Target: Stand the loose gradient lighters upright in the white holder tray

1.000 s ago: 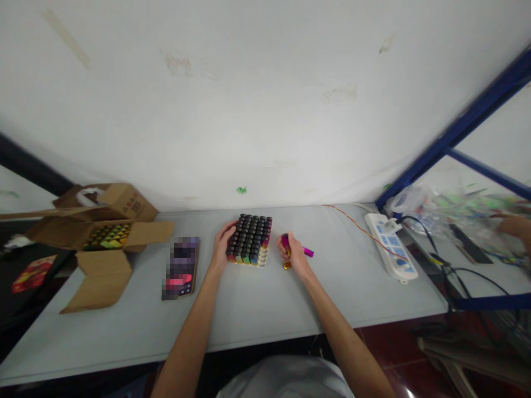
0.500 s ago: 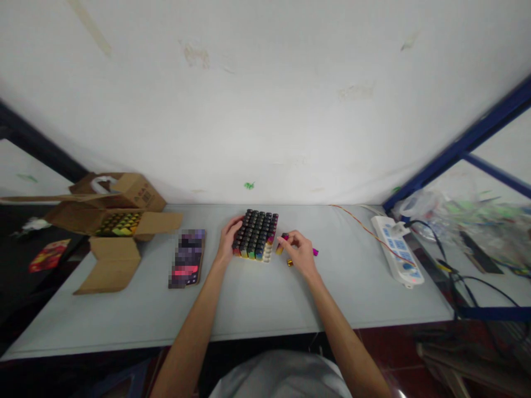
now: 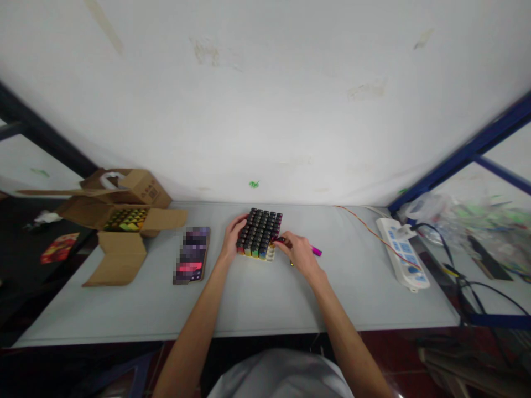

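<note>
A pale tray stands on the table, filled with upright black-topped pieces whose sides are coloured. Some pockets at its near right corner hold nothing. My left hand rests against the tray's left side, fingers curled around its edge; whatever its grip covers is partly hidden. Pinched in my right hand is a dark-topped piece, tilted over the right edge of the tray. A magenta piece lies just right of that hand, and a small golden piece shows beneath it.
To the left, a phone lies on the table beside an open cardboard box holding several yellowish pieces. A white power strip with cables is at the right. Plastic bags lie beyond it.
My right hand has carried the dark-topped piece left onto the tray's right edge and tilted it. The whole view has shifted slightly; my left hand remains at the tray.
</note>
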`<action>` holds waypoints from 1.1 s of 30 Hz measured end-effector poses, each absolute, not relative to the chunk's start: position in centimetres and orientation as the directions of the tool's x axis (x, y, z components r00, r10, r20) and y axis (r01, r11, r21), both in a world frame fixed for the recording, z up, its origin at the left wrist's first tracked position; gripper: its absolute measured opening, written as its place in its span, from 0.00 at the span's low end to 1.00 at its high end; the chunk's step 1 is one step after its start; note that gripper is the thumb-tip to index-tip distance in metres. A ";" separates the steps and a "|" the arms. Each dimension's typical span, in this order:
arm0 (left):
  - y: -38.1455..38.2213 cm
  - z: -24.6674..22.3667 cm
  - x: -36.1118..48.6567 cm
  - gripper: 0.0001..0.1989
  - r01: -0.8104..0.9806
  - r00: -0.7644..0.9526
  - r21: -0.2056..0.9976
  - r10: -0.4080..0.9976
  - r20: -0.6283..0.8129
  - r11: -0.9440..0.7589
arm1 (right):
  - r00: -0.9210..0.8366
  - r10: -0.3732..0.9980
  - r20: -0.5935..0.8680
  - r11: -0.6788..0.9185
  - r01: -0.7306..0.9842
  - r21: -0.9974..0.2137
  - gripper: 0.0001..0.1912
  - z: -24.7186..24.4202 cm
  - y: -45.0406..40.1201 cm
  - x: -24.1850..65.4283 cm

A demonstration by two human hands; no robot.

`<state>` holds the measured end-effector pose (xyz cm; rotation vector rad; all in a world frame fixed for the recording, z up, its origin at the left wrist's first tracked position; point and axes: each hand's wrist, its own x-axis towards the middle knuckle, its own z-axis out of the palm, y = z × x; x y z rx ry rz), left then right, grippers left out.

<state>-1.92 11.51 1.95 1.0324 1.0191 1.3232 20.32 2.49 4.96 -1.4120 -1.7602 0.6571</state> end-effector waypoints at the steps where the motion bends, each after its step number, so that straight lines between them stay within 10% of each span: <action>1: 11.5 1.9 -1.9 0.22 -0.249 0.001 0.969 1.000 0.006 -0.006 | -0.100 0.968 0.232 0.245 0.585 -0.773 0.06 5.1 2.6 20.1; 13: 11.5 2.1 -1.9 0.21 -0.231 -0.018 0.973 1.000 0.012 -0.016 | -0.039 0.973 0.226 0.189 0.697 -0.692 0.02 3.5 1.5 18.4; 22: 11.6 1.5 -2.0 0.20 -0.220 -0.011 0.975 1.000 0.023 -0.025 | 0.145 0.907 0.394 0.144 0.774 -0.616 0.15 2.1 0.0 26.4; 33: 11.5 1.8 -2.1 0.19 -0.210 -0.022 0.977 1.000 0.022 -0.026 | 0.168 0.954 0.250 0.058 0.711 -0.701 0.29 1.1 0.0 29.9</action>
